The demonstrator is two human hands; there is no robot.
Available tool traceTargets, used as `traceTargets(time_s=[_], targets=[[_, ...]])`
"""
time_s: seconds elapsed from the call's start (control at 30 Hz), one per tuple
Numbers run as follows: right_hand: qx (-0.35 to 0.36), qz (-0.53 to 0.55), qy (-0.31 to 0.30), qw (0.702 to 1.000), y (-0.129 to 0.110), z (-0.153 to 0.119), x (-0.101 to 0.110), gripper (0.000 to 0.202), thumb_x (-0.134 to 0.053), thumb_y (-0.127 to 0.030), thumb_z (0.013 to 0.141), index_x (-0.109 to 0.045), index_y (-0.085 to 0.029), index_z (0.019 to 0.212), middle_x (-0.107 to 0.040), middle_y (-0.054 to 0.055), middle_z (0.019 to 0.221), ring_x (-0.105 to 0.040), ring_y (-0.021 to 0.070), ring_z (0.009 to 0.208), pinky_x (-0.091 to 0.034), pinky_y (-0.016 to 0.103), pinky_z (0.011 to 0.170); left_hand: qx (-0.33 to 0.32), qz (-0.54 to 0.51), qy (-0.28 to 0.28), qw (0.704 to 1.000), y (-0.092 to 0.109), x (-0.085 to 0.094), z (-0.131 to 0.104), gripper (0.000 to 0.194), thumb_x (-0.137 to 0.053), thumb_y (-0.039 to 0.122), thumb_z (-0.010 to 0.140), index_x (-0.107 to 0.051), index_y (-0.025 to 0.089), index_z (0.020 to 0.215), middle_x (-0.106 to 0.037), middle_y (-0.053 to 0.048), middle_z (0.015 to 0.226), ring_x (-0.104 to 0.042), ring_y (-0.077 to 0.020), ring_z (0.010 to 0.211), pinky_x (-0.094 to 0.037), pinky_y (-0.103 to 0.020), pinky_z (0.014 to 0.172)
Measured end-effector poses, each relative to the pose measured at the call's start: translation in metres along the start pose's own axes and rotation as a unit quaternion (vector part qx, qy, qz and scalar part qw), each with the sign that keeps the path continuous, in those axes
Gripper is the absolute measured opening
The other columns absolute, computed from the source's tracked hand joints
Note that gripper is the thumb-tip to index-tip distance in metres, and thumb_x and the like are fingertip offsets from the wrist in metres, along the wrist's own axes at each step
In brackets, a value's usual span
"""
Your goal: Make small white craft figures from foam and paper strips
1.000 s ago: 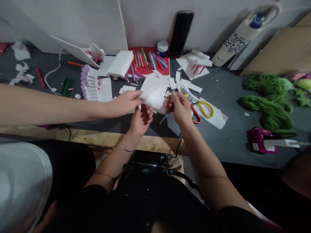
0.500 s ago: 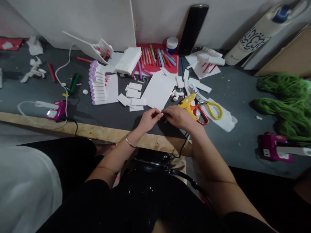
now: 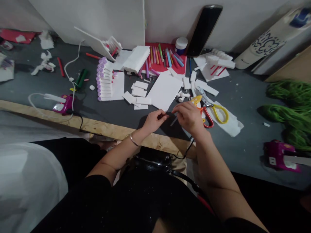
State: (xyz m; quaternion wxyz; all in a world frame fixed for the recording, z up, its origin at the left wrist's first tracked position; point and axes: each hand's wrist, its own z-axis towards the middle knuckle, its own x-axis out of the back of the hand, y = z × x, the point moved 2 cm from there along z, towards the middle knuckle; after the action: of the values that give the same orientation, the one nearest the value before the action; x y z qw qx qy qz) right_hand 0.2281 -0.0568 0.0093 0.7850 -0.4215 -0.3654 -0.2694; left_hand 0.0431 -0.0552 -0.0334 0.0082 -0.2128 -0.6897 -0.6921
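My left hand (image 3: pixel 154 122) is above the table's front edge, thumb and forefinger pinched together. Whatever is between those fingertips is too small to make out. A short gap to the right, my right hand (image 3: pixel 189 118) hovers with bent fingers apart and no object seen in them. Partly behind it lies a yellow glue gun (image 3: pixel 196 99). Scissors (image 3: pixel 220 114) with red and yellow handles rest beside that. Just beyond both hands is a white foam sheet (image 3: pixel 166 89), with several small white foam rectangles (image 3: pixel 140 93) to its left. A thin white strip (image 3: pixel 174 121) lies under my right hand.
Coloured pens (image 3: pixel 167 57) lie on red paper at the back, near a white-lidded jar (image 3: pixel 181 45) and a leaning phone (image 3: pixel 204 30). A purple-tipped foam piece (image 3: pixel 105 82) stands left. Green yarn (image 3: pixel 288 110), a bottle (image 3: pixel 261 42) and a purple device (image 3: pixel 279 155) are right. Another person sits left.
My hands have parted: the right hand has lifted slightly and moved right, away from the left fingertips. My left hand keeps its pinch. The whole view has shifted a little.
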Motion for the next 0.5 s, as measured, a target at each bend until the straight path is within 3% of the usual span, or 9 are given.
traceTargets(time_s=[0.1, 0.17, 0.3, 0.4, 0.5], targets=[[-0.080, -0.033, 0.081, 0.993, 0.011, -0.010, 0.022, 0.027, -0.047, -0.013, 0.092, -0.071, -0.024, 0.094, -0.075, 0.010, 0.101, -0.066, 0.0266, 0.098, -0.051, 0.043, 0.091, -0.007, -0.012, 0.024, 1.000, 0.000, 0.004, -0.001, 0.024, -0.066, 0.039, 0.092, -0.062, 0.020, 0.080, -0.057, 0.004, 0.065, -0.051, -0.0114, 0.061, -0.037, -0.024, 0.061], [-0.147, -0.083, 0.104, 0.980, 0.021, -0.022, 0.034, 0.024, -0.046, -0.017, 0.095, -0.070, -0.023, 0.099, -0.073, 0.011, 0.099, -0.065, 0.0271, 0.096, -0.051, 0.043, 0.088, -0.024, 0.011, 0.046, 0.999, 0.002, 0.007, -0.003, 0.025, -0.063, 0.042, 0.095, -0.062, 0.020, 0.082, -0.055, 0.005, 0.063, -0.049, -0.0111, 0.058, -0.035, -0.024, 0.059], [-0.183, -0.171, 0.036, 0.967, 0.033, -0.048, 0.036, 0.018, -0.056, -0.031, 0.095, -0.067, -0.020, 0.104, -0.071, 0.014, 0.098, -0.062, 0.0299, 0.093, -0.050, 0.045, 0.084, -0.077, 0.181, 0.018, 0.980, 0.009, 0.006, -0.006, 0.028, -0.065, 0.045, 0.097, -0.066, 0.022, 0.082, -0.059, 0.001, 0.064, -0.055, -0.0157, 0.065, -0.032, -0.027, 0.060], [-0.197, -0.196, -0.013, 0.960, 0.038, -0.058, 0.026, 0.029, -0.063, -0.033, 0.092, -0.063, -0.016, 0.115, -0.070, 0.018, 0.105, -0.062, 0.0327, 0.097, -0.050, 0.046, 0.085, -0.150, 0.326, 0.002, 0.933, 0.016, 0.007, -0.004, 0.021, -0.064, 0.039, 0.099, -0.070, 0.023, 0.088, -0.071, -0.008, 0.087, -0.062, -0.0243, 0.090, -0.041, -0.032, 0.067], [-0.210, -0.187, 0.002, 0.960, 0.043, -0.057, 0.018, 0.024, -0.058, -0.029, 0.094, -0.063, -0.016, 0.114, -0.070, 0.018, 0.105, -0.061, 0.0326, 0.098, -0.050, 0.047, 0.086, -0.184, 0.421, 0.011, 0.888, 0.021, 0.011, 0.010, 0.012, -0.066, 0.026, 0.097, -0.073, 0.021, 0.104, -0.071, -0.014, 0.109, -0.060, -0.0305, 0.106, -0.047, -0.040, 0.083]])
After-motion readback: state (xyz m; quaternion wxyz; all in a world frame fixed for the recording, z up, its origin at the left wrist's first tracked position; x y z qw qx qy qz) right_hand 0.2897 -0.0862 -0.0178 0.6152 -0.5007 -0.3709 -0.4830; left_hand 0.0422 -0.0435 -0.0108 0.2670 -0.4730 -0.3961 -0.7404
